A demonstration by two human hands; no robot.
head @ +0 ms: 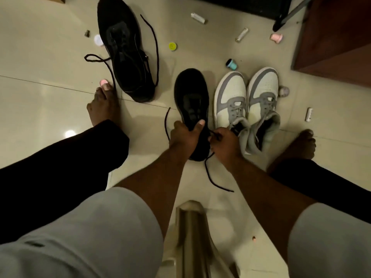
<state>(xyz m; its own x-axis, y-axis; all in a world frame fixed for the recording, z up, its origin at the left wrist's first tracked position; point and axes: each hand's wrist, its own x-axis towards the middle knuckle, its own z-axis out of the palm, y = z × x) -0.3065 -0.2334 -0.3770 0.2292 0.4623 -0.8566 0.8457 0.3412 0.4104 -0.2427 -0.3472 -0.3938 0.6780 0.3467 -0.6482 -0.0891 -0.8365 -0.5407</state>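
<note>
Left hand (181, 135) grips a black shoe (191, 105) at centre frame, toe pointing up; right hand (224, 142) pinches its loose lace (212, 177). Grey-and-white sneakers (247, 105) sit just right; bare floor (50, 101) opens left.

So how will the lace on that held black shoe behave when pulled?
Probably floppy: the lace trails in loose curves across the floor. Likely very light, a thin cord the right hand pinches. The black shoe, gripped by the left hand, should anchor it.
</note>
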